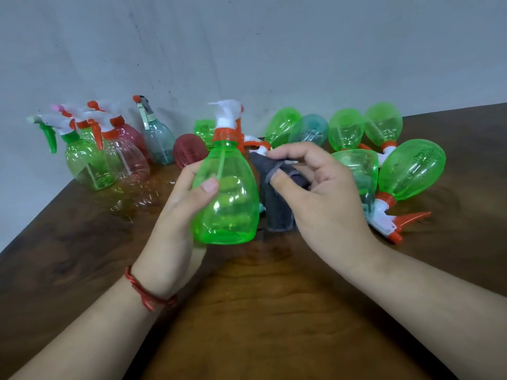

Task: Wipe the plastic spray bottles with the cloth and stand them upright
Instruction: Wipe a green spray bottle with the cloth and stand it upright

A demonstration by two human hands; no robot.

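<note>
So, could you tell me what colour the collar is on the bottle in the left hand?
Orange collar on the green spray bottle; head view.

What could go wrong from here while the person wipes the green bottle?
1. The left hand alone grips the green bottle; a hard push from the cloth in the right hand may slip it loose.
2. The lying bottles crowd beside the right hand; a wide stroke might knock them rolling.
</note>
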